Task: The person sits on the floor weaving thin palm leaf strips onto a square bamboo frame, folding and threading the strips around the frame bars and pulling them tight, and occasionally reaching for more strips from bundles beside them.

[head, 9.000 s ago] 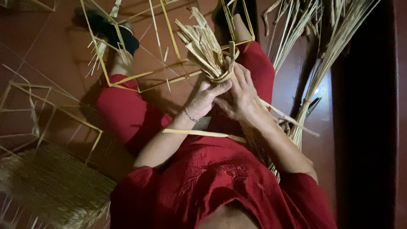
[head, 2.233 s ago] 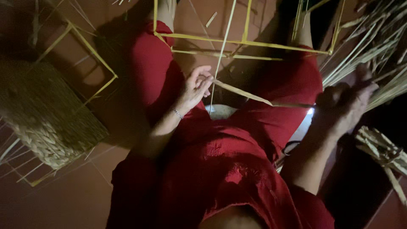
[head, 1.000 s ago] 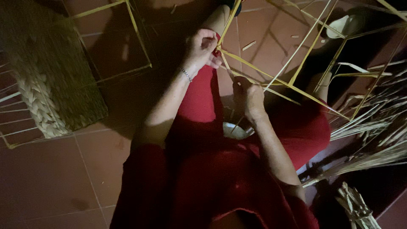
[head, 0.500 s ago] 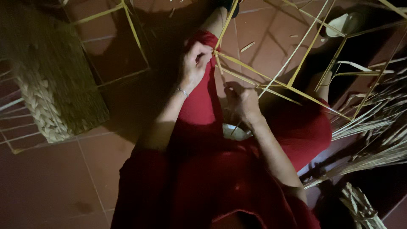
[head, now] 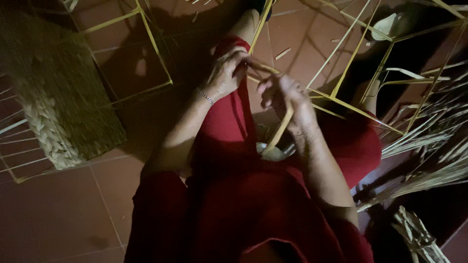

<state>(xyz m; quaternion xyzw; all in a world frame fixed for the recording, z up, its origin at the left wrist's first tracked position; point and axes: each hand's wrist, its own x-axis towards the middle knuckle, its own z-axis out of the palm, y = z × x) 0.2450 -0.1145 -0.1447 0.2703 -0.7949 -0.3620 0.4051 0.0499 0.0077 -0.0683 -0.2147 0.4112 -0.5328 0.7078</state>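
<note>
Head view: left hand [head: 225,73] clenched on a palm strip [head: 282,130], right hand [head: 287,100] pinching it lower, keeping it taut above the frame [head: 341,100].

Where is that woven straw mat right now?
In the head view the woven straw mat lies on the tiled floor at the far left, beside the person's left arm, apart from the left hand and right hand.

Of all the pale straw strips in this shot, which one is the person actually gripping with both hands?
The strip running from the left hand down under the right hand toward the lap; the others form frames on the floor, untouched.
</note>
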